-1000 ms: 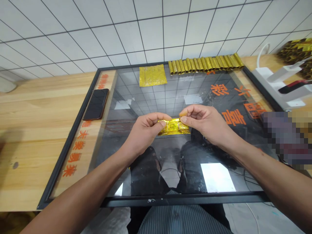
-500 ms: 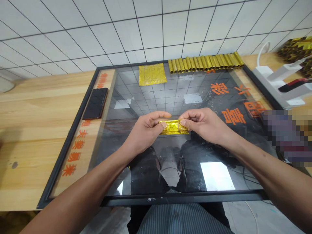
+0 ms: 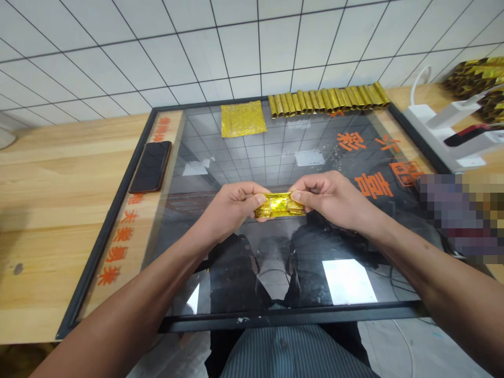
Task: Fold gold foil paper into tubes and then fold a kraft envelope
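Moved since the earlier frame: the left hand point(image 3: 236, 207), its index finger then raised off the work, now brought in to the gold foil strip point(image 3: 280, 203), with a fingertip showing under the strip's lower edge.

Left grip: closed, thumb over the strip's left end. Right hand point(image 3: 331, 199): grip likewise closed, thumb and index pinching the right end, as before.

Strip: one, folded, held level between the hands, near the middle of a dark glass panel point(image 3: 244, 168); whether it touches the glass, I cannot tell.

Edges: a black frame point(image 3: 289, 314) borders the panel, its near side just before the person's striped shirt point(image 3: 283, 349).

Room: bare glass beyond the hands, up to a flat gold sheet point(image 3: 243, 119) by the far edge; more bare glass left of the strip, towards a dark phone point(image 3: 150, 167) lying just inside the left edge.

Far right edge: gold tubes point(image 3: 328, 101), one row, side by side. Beyond the right edge, on the wooden table point(image 3: 59, 210): white power strip point(image 3: 429, 136). Sheet, tubes and phone: unmoved.
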A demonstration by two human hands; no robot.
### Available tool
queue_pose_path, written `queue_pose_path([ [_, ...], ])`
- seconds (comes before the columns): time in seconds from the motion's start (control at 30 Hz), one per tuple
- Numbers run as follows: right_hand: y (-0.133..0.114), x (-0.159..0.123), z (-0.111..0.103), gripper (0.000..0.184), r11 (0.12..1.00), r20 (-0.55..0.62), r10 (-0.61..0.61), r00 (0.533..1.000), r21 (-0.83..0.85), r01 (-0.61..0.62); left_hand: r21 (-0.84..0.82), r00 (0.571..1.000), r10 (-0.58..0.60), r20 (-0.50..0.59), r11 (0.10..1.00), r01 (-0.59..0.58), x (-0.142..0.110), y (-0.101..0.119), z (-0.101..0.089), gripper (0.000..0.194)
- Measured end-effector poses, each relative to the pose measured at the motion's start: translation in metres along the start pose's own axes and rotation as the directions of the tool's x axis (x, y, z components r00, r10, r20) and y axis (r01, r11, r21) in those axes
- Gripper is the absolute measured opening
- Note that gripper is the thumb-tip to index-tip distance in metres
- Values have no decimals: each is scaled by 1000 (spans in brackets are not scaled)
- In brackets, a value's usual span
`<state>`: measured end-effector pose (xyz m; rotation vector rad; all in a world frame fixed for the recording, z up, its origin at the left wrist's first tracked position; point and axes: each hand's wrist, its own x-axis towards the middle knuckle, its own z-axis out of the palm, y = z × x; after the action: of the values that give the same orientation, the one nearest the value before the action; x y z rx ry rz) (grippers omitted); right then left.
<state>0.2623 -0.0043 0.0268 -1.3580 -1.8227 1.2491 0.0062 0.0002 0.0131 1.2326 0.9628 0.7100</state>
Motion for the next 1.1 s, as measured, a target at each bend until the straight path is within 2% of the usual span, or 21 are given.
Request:
queue_pose_path([
  [0.13, 4, 4, -3, 25, 999, 63, 41, 997, -6, -41, 32, 999, -36, 30, 999, 35, 1, 0, -1, 18],
  [0.33, 4, 6, -1, 22, 991, -3, 129, 992, 33, -129, 165, 998, 32, -62, 986, -21, -1, -1, 5, 10],
  [0.47, 4, 5, 0, 21, 994, -2, 111, 994, 23, -110, 221, 995, 17, -95, 975, 4, -2, -1, 5, 9],
  [0.73, -1, 3, 0, 22, 997, -6, 80, 997, -7, -81, 147, 994, 38, -106, 989, -22, -1, -2, 7, 10],
  [0.97, 3, 7, 0, 20, 997, 15, 65, 998, 35, -65, 208, 991, 60, -120, 978, -34, 1, 0, 2, 10],
  [1.1, 2, 6, 0, 22, 1000, 37, 21, 999, 12, -21, 305, 993, 93, -78, 950, -65, -3, 3, 3, 13],
])
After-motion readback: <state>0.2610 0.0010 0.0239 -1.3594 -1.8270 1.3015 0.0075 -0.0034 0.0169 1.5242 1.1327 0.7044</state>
